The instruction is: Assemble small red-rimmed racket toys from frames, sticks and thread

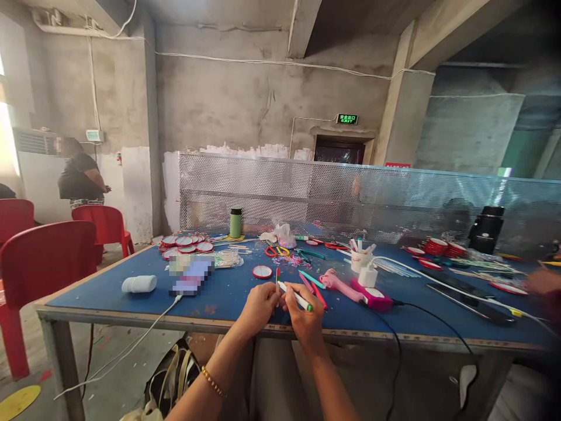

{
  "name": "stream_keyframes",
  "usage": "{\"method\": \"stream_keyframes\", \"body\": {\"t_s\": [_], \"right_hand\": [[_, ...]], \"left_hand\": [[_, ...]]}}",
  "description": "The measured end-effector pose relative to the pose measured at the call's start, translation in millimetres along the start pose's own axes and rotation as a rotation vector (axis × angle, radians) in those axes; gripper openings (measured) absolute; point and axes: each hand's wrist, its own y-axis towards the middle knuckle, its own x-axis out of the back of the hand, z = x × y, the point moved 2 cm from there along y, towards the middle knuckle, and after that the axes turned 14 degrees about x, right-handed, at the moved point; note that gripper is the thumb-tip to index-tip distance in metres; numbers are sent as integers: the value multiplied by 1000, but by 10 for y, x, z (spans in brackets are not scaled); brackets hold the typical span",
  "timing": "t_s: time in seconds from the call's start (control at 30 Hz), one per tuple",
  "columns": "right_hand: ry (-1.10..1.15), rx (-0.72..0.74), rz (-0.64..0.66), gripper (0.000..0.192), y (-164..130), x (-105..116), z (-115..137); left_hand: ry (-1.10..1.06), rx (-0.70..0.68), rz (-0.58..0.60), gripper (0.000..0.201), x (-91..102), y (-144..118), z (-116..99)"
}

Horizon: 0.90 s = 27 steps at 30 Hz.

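Note:
My left hand pinches a thin upright stick with a red upper part, just above the table's near edge. In my right hand is a white marker pen with a green end, held like a pen. Its tip points at the stick, near a small green patch; whether the two touch I cannot tell. A round, red-rimmed white disc lies on the table just beyond my left hand. Right of my hands lie red and pink pens and a teal pen.
The blue tabletop bears a pixelated phone, a white bottle, scissors, a pen cup, a pink device and a magenta box with cables. Red-rimmed discs pile up left. A co-worker's blurred hand is at far right.

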Motion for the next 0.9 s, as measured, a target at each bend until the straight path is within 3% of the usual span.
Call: {"method": "stream_keyframes", "body": {"t_s": [0.9], "right_hand": [[-6, -44, -83, 23, -7, 14, -13]], "left_hand": [[-44, 26, 36, 28, -6, 4, 0]]}}
